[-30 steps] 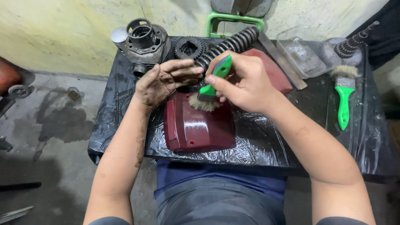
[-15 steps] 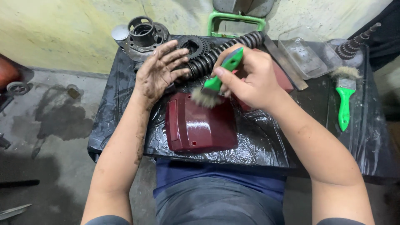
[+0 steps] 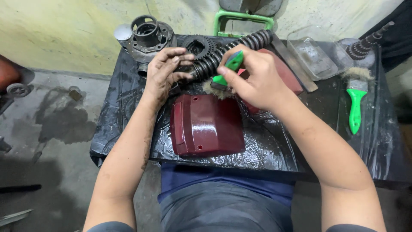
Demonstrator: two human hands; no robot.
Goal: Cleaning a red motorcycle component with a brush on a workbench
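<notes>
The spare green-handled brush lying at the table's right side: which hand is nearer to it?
Right. The right hand is closer to the spare brush, though apart from it; the left hand is farther away.
</notes>
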